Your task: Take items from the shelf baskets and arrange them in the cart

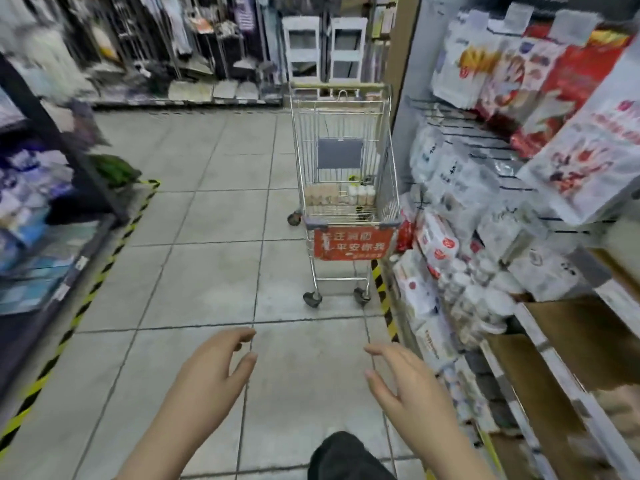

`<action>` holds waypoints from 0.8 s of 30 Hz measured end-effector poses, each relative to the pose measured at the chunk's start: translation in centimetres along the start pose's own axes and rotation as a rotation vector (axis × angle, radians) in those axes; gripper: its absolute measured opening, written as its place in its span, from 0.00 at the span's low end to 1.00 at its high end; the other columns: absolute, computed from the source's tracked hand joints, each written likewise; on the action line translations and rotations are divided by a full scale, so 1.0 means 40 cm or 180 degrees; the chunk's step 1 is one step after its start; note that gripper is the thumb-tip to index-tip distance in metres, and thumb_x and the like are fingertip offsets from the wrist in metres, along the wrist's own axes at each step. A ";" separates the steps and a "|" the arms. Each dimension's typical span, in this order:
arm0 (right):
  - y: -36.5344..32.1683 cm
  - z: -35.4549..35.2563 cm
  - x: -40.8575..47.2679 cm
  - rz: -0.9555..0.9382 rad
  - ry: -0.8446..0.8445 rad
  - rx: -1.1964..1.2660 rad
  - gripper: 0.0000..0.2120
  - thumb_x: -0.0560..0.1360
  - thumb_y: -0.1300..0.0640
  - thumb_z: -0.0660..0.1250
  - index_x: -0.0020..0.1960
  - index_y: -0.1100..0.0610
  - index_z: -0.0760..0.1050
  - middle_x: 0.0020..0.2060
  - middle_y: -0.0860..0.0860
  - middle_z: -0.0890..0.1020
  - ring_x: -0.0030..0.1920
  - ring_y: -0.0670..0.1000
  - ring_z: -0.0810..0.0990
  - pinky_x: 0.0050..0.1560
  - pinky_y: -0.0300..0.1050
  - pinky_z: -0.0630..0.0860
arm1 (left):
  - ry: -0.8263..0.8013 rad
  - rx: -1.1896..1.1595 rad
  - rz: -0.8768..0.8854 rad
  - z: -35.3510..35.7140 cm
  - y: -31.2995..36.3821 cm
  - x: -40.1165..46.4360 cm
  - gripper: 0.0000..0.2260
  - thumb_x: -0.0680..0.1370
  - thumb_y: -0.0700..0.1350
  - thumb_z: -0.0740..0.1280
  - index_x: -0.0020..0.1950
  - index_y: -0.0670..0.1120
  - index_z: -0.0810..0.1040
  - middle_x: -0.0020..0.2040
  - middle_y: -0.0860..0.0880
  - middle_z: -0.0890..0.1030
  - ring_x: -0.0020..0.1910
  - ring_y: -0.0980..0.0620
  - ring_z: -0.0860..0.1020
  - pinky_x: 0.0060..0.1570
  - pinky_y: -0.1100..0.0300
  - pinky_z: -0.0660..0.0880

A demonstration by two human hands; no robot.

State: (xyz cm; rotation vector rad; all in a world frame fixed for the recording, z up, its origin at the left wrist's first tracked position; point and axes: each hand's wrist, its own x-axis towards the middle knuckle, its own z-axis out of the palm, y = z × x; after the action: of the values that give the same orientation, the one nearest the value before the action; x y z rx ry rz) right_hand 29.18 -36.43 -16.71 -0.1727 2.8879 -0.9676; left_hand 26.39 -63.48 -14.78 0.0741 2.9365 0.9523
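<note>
Both my hands hang out in front of me over the tiled floor (207, 271), holding nothing: my left hand (211, 372) has its fingers loosely spread and a little curled, thumb apart from the rest, and my right hand (405, 379) mirrors it, fingers relaxed and open. The shopping cart (343, 188) stands well apart from them, straight ahead and slightly to the right, parked just beside the right-hand shelf (519, 306). Its long axis runs away from me, near to far down the aisle; the end with the red sign (354, 243) faces me and the handle bar (337, 86) is at the far end, so I take it the cart points toward me. A few pale packs and bottles (341, 195) already sit on its floor, toward the near end. The goods I am to pick lie to my right: white and red packets (436, 242) and bagged items (478, 296) stacked low on that shelf, blurred so I cannot name them more closely. They sit to the right of and beyond my right hand, which is plainly the nearer one; my left would have to cross my body. I judge the next reach goes rightward and forward with the right hand, then onward along the shelf front to the cart's open top.
</note>
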 end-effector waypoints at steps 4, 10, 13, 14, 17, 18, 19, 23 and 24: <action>0.048 0.003 0.171 0.0259 -0.0055 0.0010 0.15 0.80 0.44 0.57 0.66 0.42 0.68 0.56 0.31 0.69 0.55 0.36 0.70 0.54 0.34 0.69 | -0.0034 -0.0161 0.0113 -0.011 0.005 0.170 0.14 0.79 0.48 0.64 0.64 0.54 0.73 0.56 0.64 0.73 0.56 0.65 0.72 0.52 0.68 0.66; 0.042 0.002 0.509 0.0293 -0.0077 0.0116 0.13 0.80 0.47 0.59 0.64 0.43 0.69 0.55 0.35 0.71 0.60 0.39 0.71 0.55 0.35 0.67 | 0.0116 -0.0195 0.0003 -0.091 -0.040 0.454 0.13 0.80 0.50 0.62 0.64 0.56 0.72 0.56 0.67 0.72 0.55 0.68 0.71 0.52 0.69 0.67; -0.003 0.004 0.689 0.0128 -0.0127 0.0177 0.13 0.80 0.48 0.60 0.63 0.45 0.70 0.55 0.38 0.74 0.59 0.42 0.73 0.57 0.38 0.71 | 0.0337 -0.0165 -0.0228 -0.140 -0.086 0.578 0.13 0.80 0.50 0.62 0.64 0.56 0.72 0.55 0.66 0.72 0.55 0.65 0.72 0.54 0.66 0.68; -0.018 0.006 0.747 0.0016 -0.0163 0.0137 0.13 0.80 0.48 0.60 0.63 0.46 0.71 0.56 0.39 0.75 0.59 0.42 0.73 0.57 0.39 0.71 | 0.0384 -0.0171 -0.0314 -0.151 -0.103 0.613 0.13 0.79 0.49 0.62 0.64 0.55 0.72 0.56 0.64 0.73 0.56 0.64 0.72 0.55 0.64 0.68; -0.070 0.013 0.901 -0.0232 -0.0314 0.0063 0.15 0.80 0.48 0.60 0.66 0.46 0.70 0.59 0.38 0.73 0.59 0.40 0.72 0.57 0.37 0.70 | 0.0422 -0.0234 -0.0580 -0.171 -0.159 0.696 0.12 0.79 0.48 0.63 0.63 0.54 0.73 0.57 0.61 0.75 0.55 0.62 0.74 0.53 0.64 0.70; -0.083 0.015 0.946 -0.0285 -0.0336 0.0102 0.16 0.80 0.48 0.60 0.66 0.46 0.70 0.59 0.38 0.73 0.60 0.40 0.71 0.57 0.36 0.68 | 0.0413 -0.0278 -0.0661 -0.174 -0.177 0.722 0.12 0.79 0.48 0.63 0.63 0.53 0.74 0.57 0.60 0.76 0.55 0.62 0.74 0.51 0.65 0.70; -0.094 0.018 0.988 -0.0323 -0.0344 0.0150 0.16 0.80 0.48 0.60 0.66 0.46 0.70 0.59 0.38 0.73 0.61 0.40 0.71 0.57 0.35 0.68 | 0.0377 -0.0307 -0.0734 -0.178 -0.195 0.749 0.12 0.79 0.48 0.64 0.63 0.53 0.74 0.57 0.60 0.76 0.55 0.61 0.75 0.49 0.67 0.70; -0.110 0.038 1.157 -0.0246 -0.0275 0.0391 0.14 0.79 0.50 0.61 0.65 0.47 0.71 0.56 0.37 0.73 0.58 0.40 0.72 0.56 0.35 0.67 | 0.0210 -0.0309 -0.0928 -0.201 -0.269 0.902 0.12 0.79 0.47 0.64 0.63 0.51 0.74 0.58 0.56 0.78 0.56 0.58 0.75 0.54 0.62 0.71; -0.108 0.044 1.200 -0.0188 -0.0244 0.0434 0.14 0.79 0.50 0.62 0.65 0.47 0.72 0.56 0.38 0.73 0.58 0.40 0.72 0.56 0.35 0.67 | 0.0178 -0.0277 -0.0956 -0.211 -0.288 0.953 0.12 0.79 0.47 0.64 0.63 0.50 0.74 0.58 0.55 0.78 0.56 0.56 0.76 0.56 0.60 0.71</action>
State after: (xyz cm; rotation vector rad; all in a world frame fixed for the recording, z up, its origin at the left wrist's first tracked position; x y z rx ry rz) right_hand -17.77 -47.42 -17.91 -0.2795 2.7505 -1.1374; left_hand -12.54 -75.35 -16.11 -0.3912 2.8360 1.0440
